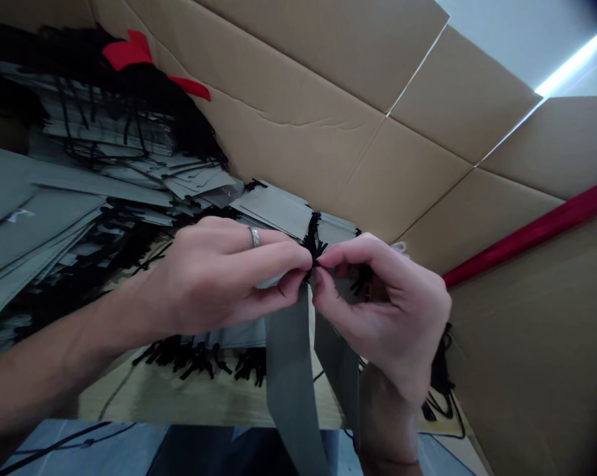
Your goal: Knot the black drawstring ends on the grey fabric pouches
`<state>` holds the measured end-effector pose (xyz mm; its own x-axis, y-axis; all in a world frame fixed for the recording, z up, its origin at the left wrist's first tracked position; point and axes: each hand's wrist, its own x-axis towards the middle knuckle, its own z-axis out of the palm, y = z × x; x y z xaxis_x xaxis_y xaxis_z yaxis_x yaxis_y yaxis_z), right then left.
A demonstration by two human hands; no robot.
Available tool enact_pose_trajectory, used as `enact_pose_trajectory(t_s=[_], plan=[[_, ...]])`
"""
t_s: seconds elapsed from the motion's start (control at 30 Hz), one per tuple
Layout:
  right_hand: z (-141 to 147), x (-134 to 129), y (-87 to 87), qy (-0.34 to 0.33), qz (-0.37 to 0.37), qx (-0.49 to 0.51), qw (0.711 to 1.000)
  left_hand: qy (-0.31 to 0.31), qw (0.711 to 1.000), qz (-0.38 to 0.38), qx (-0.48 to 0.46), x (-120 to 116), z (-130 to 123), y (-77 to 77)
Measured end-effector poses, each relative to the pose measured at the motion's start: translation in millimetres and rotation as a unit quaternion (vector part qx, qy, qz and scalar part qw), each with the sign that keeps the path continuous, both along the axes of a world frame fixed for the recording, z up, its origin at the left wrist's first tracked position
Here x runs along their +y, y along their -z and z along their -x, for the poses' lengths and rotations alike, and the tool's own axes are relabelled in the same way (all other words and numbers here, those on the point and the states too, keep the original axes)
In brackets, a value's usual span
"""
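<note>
My left hand (229,271), with a ring on one finger, pinches a bunch of black cord ends (314,248) near the middle of the view. From the right, my right hand (385,304) pinches the same black cords, its fingertips almost touching the left ones. Grey flat pieces (291,377) hang below the cords between my hands, over the table's front edge. Behind my hands lie stacked grey pouches (276,205) with black cord ends.
Piles of grey pouches (45,211) and black cords fill the left, topped by a red strip (129,53). Cardboard walls (318,86) stand behind and at right, with a dark red band (531,231). The wooden table edge (203,403) runs in front.
</note>
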<state>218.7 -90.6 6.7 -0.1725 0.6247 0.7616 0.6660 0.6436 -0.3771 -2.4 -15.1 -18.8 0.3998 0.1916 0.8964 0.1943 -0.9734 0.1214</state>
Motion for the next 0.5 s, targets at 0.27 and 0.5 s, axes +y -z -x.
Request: enact_pose_trajectory(t_s=[0.27, 0.5], plan=[[-1.0, 2.8, 1.1, -0.042, 0.021, 0.074, 0.996, 0.012, 0.999, 0.007, -0.048, 4.4, -3.1, -5.0], [-1.0, 4.2, 2.7, -0.020, -0.010, 0.073, 0.997, -0.003, 0.999, -0.020, -0.037, 7.0, -2.8, -2.3]])
